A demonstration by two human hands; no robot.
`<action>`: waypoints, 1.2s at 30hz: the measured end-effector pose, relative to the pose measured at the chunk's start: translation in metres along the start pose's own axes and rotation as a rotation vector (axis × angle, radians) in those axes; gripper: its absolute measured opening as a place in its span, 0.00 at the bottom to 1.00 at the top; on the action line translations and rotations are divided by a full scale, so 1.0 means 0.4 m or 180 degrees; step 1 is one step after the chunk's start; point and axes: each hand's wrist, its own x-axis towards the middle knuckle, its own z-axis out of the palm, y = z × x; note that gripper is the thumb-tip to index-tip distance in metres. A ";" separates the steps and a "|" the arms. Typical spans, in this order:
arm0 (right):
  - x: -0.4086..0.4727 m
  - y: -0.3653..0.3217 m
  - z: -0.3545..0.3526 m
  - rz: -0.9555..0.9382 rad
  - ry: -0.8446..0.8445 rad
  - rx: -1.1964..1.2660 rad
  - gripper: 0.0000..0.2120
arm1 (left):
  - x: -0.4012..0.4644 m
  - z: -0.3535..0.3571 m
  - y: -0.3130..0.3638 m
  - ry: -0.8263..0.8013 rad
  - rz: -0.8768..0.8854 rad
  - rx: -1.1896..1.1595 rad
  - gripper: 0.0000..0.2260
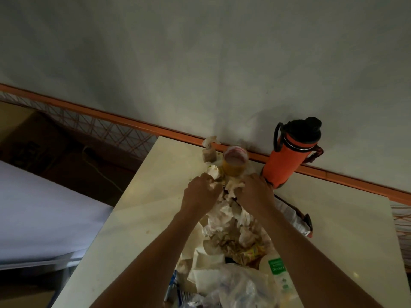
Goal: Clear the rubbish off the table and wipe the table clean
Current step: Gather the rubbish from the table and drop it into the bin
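A cream table (138, 210) carries a long heap of crumpled tissues and wrappers (231, 227) running from its far edge toward me. My left hand (201, 193) grips a wad of white tissue at the heap's far end. My right hand (255, 190) lies beside it with fingers curled into more crumpled paper. Just beyond both hands stands a yellow cup with a sealed lid (234, 161). A clear plastic bag (240, 285) and a green-labelled packet (277, 266) lie at the near end.
An orange bottle with a black lid (289, 152) stands against the wall, right of my right hand. A small spray bottle (209, 150) stands at the far edge. A snack packet (295, 216) lies right of my right forearm. A bed (40, 210) lies to the left.
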 end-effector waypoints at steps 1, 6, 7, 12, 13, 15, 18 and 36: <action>-0.007 -0.001 -0.009 0.0010 0.0100 0.0103 0.11 | 0.002 0.015 -0.003 -0.0098 0.0016 0.0219 0.21; -0.060 0.011 -0.038 -0.0134 0.0529 0.0671 0.11 | 0.011 0.058 -0.008 -0.0170 -0.0126 0.0724 0.26; -0.071 0.013 -0.045 -0.0135 0.0543 0.0891 0.12 | 0.010 0.057 -0.005 -0.0166 -0.0096 0.0815 0.24; -0.102 0.028 -0.080 -0.0155 0.0786 0.1495 0.17 | 0.002 0.014 0.014 0.0124 -0.0179 0.0317 0.15; -0.106 0.030 -0.084 -0.0116 0.0831 0.1482 0.17 | -0.003 -0.002 0.017 0.0193 -0.0197 0.0117 0.15; -0.107 0.031 -0.091 0.0062 0.0801 0.1484 0.17 | -0.013 -0.040 0.016 0.0228 -0.0296 -0.0365 0.17; -0.113 0.024 -0.104 0.0188 0.0683 0.1206 0.16 | -0.038 -0.103 0.004 0.0284 -0.0607 -0.1288 0.17; -0.129 0.016 -0.024 0.0747 -0.0686 0.0336 0.17 | -0.103 -0.090 -0.096 0.0120 -0.0580 -0.0661 0.13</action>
